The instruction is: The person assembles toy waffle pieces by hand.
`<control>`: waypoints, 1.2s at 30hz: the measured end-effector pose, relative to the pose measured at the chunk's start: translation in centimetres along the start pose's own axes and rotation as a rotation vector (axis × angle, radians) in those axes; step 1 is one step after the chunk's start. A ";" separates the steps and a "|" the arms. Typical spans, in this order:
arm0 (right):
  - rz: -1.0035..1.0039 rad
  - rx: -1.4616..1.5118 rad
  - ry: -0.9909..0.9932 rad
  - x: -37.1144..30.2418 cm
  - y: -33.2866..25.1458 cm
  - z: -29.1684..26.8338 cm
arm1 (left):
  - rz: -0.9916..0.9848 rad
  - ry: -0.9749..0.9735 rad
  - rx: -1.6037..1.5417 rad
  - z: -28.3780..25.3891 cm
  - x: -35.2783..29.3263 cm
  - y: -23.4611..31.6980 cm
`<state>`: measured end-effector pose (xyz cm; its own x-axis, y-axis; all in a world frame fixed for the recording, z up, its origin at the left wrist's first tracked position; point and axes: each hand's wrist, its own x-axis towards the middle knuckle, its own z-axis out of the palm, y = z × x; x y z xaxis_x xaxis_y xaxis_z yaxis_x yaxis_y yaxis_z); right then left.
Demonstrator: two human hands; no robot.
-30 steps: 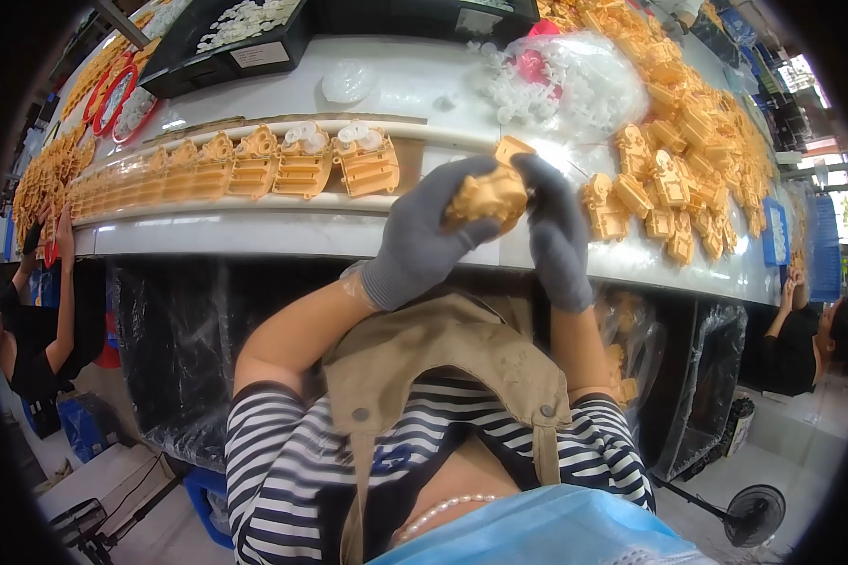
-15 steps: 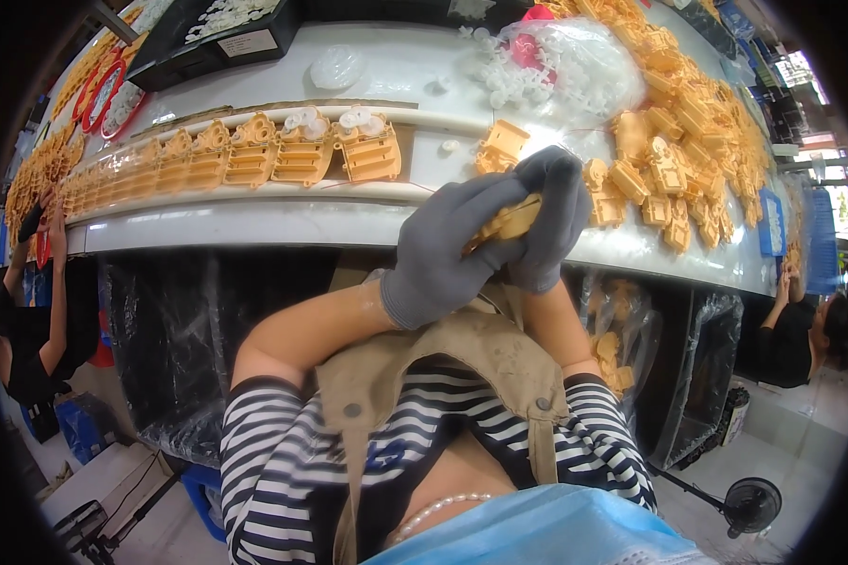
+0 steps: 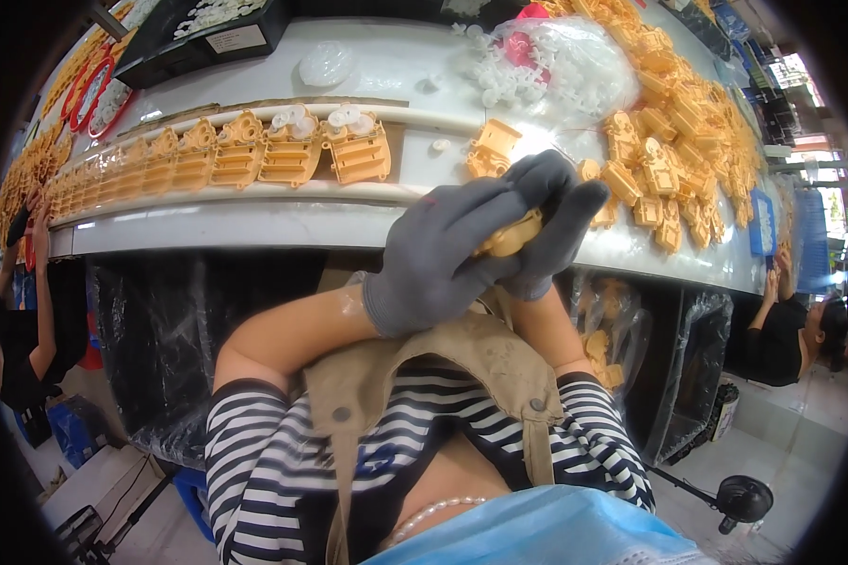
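Both my hands wear grey gloves and meet just over the table's front edge. My left hand (image 3: 448, 250) is closed round a yellow-orange plastic housing (image 3: 513, 235), of which only a part shows between the fingers. From the other side my right hand (image 3: 558, 217) grips the same housing, its fingers bent over the top. Right behind the hands, another yellow-orange housing (image 3: 493, 148) lies on the table. To the left, a row of such housings ends in one (image 3: 358, 151) with white round gears (image 3: 350, 120) on it.
A large heap of yellow-orange plastic parts (image 3: 688, 122) covers the table's right side. Behind it lies a clear bag of small white parts (image 3: 584, 71). A black bin (image 3: 207, 42) stands at the far left. Other people's hands (image 3: 38, 221) work at the table's left end.
My right fingers have opened out slightly and shifted right over the housing. My left hand has moved a little left and still holds it. The view has shifted slightly.
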<state>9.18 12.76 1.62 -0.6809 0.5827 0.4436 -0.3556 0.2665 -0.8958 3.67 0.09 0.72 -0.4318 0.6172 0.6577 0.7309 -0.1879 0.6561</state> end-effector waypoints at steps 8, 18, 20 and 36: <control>0.089 0.077 0.006 1.9 0.4 0.7 | 0.108 0.170 0.137 1.0 0.7 -1.1; -0.205 0.364 -0.005 3.6 -0.2 -2.2 | -0.275 0.246 -0.830 -2.0 1.5 -1.8; -0.150 0.288 -0.093 2.5 1.2 -1.5 | -0.319 0.269 -0.979 -2.2 2.0 -1.1; -0.198 0.012 -0.355 -1.3 -2.2 1.1 | -0.178 0.011 -0.597 -5.4 0.1 0.0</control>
<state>10.09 10.56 3.03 -0.7765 0.2191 0.5907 -0.5081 0.3367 -0.7928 0.69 -3.97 2.81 -0.5274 0.6711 0.5211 0.2271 -0.4797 0.8475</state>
